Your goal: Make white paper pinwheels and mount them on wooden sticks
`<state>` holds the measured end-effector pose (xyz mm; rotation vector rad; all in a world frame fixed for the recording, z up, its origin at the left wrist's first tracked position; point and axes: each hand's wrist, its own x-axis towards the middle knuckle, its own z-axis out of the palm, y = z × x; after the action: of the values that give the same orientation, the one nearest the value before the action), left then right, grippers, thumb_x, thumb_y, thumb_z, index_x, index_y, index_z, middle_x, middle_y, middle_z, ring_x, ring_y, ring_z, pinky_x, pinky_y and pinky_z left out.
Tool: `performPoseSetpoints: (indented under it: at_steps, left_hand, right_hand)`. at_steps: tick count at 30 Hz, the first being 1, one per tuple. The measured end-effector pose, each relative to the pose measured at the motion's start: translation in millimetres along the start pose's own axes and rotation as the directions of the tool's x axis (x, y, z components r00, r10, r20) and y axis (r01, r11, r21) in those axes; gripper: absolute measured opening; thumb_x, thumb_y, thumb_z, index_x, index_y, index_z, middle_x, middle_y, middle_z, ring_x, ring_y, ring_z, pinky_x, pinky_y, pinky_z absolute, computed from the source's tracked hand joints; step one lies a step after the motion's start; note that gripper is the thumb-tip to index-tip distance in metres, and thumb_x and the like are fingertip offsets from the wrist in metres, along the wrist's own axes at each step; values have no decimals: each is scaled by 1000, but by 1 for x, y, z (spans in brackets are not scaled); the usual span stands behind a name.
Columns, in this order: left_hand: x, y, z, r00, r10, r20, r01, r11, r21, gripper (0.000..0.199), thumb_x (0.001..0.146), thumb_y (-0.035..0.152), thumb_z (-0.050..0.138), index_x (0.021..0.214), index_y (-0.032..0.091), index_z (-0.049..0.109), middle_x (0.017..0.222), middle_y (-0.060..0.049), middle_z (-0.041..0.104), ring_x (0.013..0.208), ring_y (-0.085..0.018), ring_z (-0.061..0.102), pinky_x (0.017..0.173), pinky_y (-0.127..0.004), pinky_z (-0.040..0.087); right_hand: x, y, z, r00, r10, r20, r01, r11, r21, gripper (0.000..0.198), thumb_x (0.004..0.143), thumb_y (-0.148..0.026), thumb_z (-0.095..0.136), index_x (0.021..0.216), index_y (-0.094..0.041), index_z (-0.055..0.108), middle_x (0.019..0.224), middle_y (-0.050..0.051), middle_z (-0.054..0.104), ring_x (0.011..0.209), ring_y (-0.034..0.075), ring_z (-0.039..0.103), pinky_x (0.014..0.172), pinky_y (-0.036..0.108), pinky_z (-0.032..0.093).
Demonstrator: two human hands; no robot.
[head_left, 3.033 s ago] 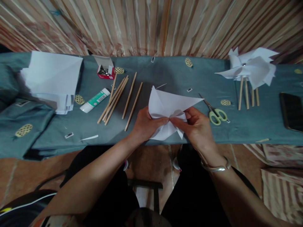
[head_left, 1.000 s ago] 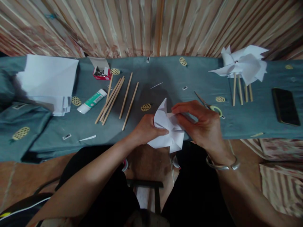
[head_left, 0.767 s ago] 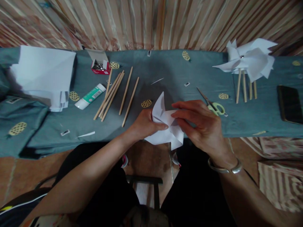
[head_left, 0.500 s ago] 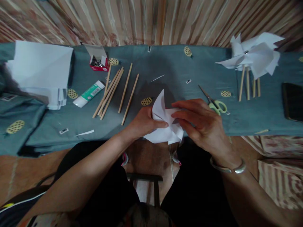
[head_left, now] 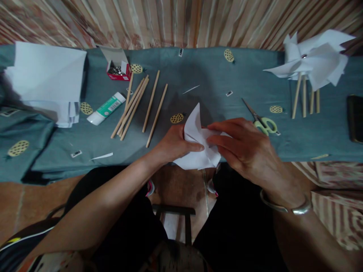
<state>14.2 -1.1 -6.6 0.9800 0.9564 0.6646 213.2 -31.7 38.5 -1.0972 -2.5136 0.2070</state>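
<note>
A white paper pinwheel [head_left: 193,160], with its corners curled toward the centre, is held above the table's front edge. My left hand [head_left: 177,142] grips it from the left, the thumb pressed on the paper near the middle and the other fingers hidden underneath. My right hand [head_left: 241,141] is closed on the pinwheel's right side, its fingertips at a folded corner by the centre. A silver bracelet [head_left: 286,207] circles my right wrist.
On the green cloth [head_left: 210,75] lie wooden sticks [head_left: 136,105], a glue tube [head_left: 106,108], a red box of metal fasteners [head_left: 118,71] and scissors [head_left: 262,121]. A paper stack [head_left: 49,71] stands left, finished pinwheels [head_left: 314,56] right, beside a dark phone [head_left: 356,119].
My right fingers have drawn closer over the pinwheel's right side, and the paper there has shifted under them. My left hand keeps its hold. The whole view has moved slightly.
</note>
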Motion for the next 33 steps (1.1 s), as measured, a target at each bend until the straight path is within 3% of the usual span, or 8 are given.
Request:
performPoseSetpoints:
  at_steps: [5,8,12,15,18,21,24,33]
  left_hand:
    - [1,-1,0,999,12,-36,-11,999,33,35,54,16,79,89,12,73,75,-2,72,77,-21,69,75,-34,55]
    - [1,-1,-1,999,11,-41,-10,999,40,30,55,17,78,85,13,73,74,-3,73,78,-23,69,75,-35,56]
    - [-1,0,-2,1000,17,-22,-16,1000,25,20,55,18,79,73,13,71,70,-4,72,78,-24,69,72,-34,57]
    - [-1,1,-3,1000,30,-8,-30,999,24,19,56,20,79,71,14,71,69,-4,71,77,-23,69,70,-33,57]
    - [-2,2,-4,999,45,-16,-44,997,64,20,56,21,79,72,14,70,69,-3,71,73,-21,68,70,-32,56]
    - [-3,3,-3,998,65,-26,-61,991,117,22,57,22,78,76,13,70,73,-3,72,74,-20,68,71,-32,56]
    - [-4,7,-2,996,80,-42,-72,983,169,24,59,21,77,80,12,71,78,-4,74,78,-21,69,72,-32,56]
    - [0,12,-7,959,175,-221,-174,984,26,36,56,25,82,88,12,73,85,-6,76,79,-22,70,72,-31,55]
  right_hand:
    - [1,-2,1,999,33,-2,-33,998,62,24,97,-16,48,101,-22,70,121,8,71,110,28,63,93,47,51]
    - [2,0,0,981,144,-130,-124,981,153,24,94,-15,52,104,-23,71,120,8,72,112,27,64,97,46,51]
    - [2,14,2,786,507,-354,-353,838,417,22,91,-18,61,108,-25,72,113,5,74,112,24,67,102,48,50]
    - [-1,26,5,673,665,-324,-419,704,574,19,87,-25,67,106,-26,73,108,4,75,101,23,70,96,46,55]
    - [-4,28,7,706,664,-247,-437,683,586,29,84,-34,72,113,-26,70,116,6,72,108,25,69,101,48,52]
    - [-5,24,8,773,626,-105,-447,654,610,63,75,-46,80,131,-28,59,131,8,65,125,30,60,109,53,46]
    - [-6,26,7,780,626,0,-453,565,690,84,69,-56,82,141,-32,48,141,9,59,134,31,53,114,54,40]
    - [-3,32,10,850,507,142,-326,295,898,85,70,-66,75,141,-31,44,132,9,64,123,27,61,109,52,44]
